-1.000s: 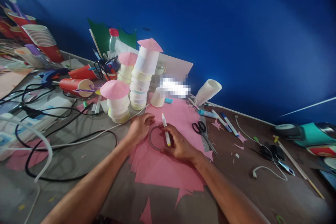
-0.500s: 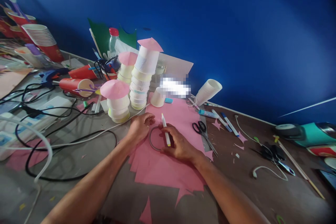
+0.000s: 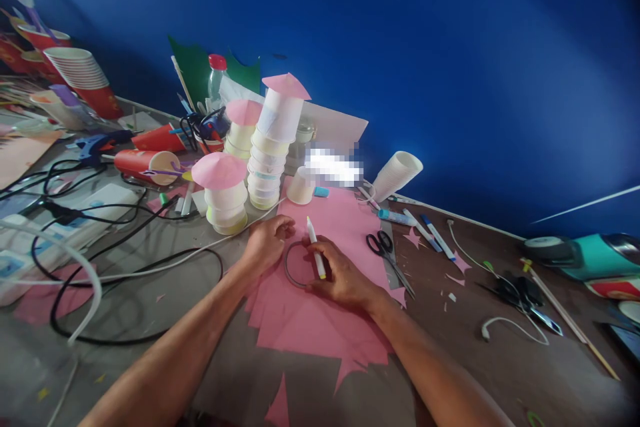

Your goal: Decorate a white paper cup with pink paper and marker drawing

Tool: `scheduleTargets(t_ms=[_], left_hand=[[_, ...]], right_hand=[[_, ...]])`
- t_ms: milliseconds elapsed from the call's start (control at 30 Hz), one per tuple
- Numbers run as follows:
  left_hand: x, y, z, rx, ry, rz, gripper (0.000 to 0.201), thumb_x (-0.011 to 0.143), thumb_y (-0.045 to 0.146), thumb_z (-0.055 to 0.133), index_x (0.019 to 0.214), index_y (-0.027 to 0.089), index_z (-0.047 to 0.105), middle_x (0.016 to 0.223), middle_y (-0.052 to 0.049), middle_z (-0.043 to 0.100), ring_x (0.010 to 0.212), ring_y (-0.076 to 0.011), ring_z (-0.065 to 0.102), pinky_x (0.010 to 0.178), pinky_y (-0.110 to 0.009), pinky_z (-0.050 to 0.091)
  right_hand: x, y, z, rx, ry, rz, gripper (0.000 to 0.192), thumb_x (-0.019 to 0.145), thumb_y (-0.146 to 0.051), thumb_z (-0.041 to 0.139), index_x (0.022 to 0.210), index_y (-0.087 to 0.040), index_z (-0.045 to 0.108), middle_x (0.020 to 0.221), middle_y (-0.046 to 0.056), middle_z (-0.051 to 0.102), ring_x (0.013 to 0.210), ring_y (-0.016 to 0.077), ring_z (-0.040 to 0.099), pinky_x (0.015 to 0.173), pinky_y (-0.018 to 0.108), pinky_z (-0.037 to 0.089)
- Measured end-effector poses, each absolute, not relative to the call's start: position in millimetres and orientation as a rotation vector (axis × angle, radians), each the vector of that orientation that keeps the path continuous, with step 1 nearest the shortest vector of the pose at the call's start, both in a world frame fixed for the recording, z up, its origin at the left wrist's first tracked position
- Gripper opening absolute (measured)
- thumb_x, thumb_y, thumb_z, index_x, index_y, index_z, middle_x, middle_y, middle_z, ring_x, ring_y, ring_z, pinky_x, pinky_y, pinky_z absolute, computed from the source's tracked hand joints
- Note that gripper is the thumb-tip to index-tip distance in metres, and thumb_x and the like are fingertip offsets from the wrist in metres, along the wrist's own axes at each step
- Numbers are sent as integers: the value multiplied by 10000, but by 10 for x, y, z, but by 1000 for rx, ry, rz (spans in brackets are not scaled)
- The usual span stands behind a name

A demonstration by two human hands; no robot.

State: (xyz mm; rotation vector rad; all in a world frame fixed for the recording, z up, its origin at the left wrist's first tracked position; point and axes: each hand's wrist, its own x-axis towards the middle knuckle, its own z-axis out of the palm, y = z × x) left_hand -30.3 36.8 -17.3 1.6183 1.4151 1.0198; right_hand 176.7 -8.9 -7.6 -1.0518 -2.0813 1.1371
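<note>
My right hand [image 3: 340, 273] is closed on a white marker [image 3: 315, 250], with its pale yellow tip pointing up and away from the paper. The thumb and fingers of that same hand touch the right side of a thin grey ring [image 3: 286, 265], which lies on the stacked pink paper [image 3: 320, 333]. To the ring's upper left, my left hand [image 3: 267, 240] rests on the paper's edge. Its fingers are loosely bent and somewhat apart, and nothing shows in them. Beyond the hands stands an upturned white paper cup [image 3: 301, 187], beside a blue cap [image 3: 321, 192].
Towers of white cups with pink cone tops [image 3: 220, 170] stand at back left. Scissors [image 3: 384, 247] and several markers [image 3: 440, 238] lie on the right. A leaning cup stack [image 3: 397, 175] is near the wall. Black cables [image 3: 135, 260] and red cups [image 3: 145, 165] crowd the left.
</note>
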Motion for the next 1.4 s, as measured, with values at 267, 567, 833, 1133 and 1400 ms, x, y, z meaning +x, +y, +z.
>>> scheduleTargets(t_ms=[267,567,833,1133,1400], left_hand=[[-310,379,-188,1645,1406,1016,252,835,205,468,938,178,697,863,-71,768,813,-205,723,762,-321,558],[-311,365,-164,1641,1406,1010,247,815,156,481,922,183,702,858,-60,763,815,-197,719,771,-307,552],[-292,355,-149,1635,1415,1012,251,824,143,466,917,175,697,843,-73,763,800,-204,726,745,-307,551],[-285,333,-65,1753,1412,994,249,822,160,468,912,200,696,879,-48,768,838,-196,710,823,-312,527],[-264,224,141,2258,1088,694,171,770,175,562,910,214,651,975,-39,741,944,-234,667,989,-413,409]], right_hand=[[1762,-93,-56,-1057,-2085,1135,590,734,-269,811,1239,-262,506,1401,118,477,1150,254,618,963,431,536],[1792,-84,-40,-1091,-2132,1089,595,724,-243,810,1240,-259,515,1409,112,501,1197,263,592,1007,447,507],[1796,-82,-48,-1092,-2112,1138,598,732,-249,810,1241,-262,498,1437,112,476,1217,257,582,1021,451,508],[1789,-84,-12,-1105,-2109,1166,578,739,-271,807,1236,-264,511,1426,109,468,1169,251,596,995,434,515],[1800,-61,-43,-1039,-2167,1053,593,724,-198,790,1239,-259,504,1312,83,531,1154,258,560,990,424,473]])
